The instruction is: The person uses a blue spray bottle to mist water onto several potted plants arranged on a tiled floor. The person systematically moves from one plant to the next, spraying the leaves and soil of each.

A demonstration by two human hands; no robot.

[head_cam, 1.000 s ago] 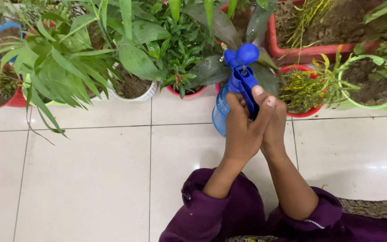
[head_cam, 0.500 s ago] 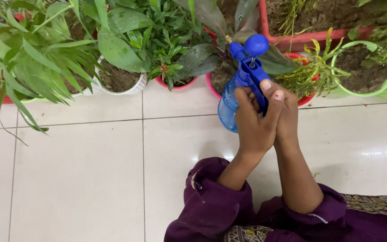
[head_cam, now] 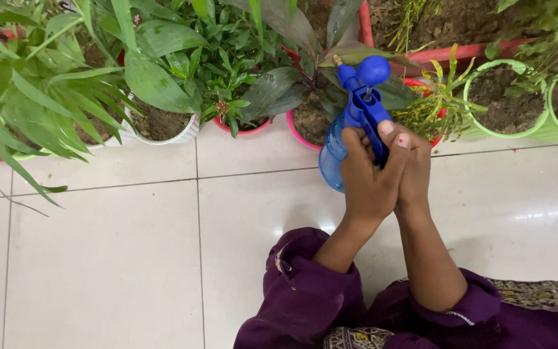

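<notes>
Glossy white floor tiles, crossed by thin grey grout lines, filled the near half of the head view, with a row of potted plants along the far edge. Both hands clenched one blue plastic spray bottle right of centre: the left hand wrapped the handle from the left, the right hand pressed against it from the right, thumbs up on the dark blue pump head. A round knob topped the pump, and a small brass-coloured nozzle pointed far-left toward the leaves. The bottle's translucent body hung just above the tiles, beside a pink round pot of dark soil. Two pale green round pots stood at far right, one white ribbed pot at far left, and one red rectangular planter lay behind. Two purple fabric sleeves covered the forearms near the bottom edge.
</notes>
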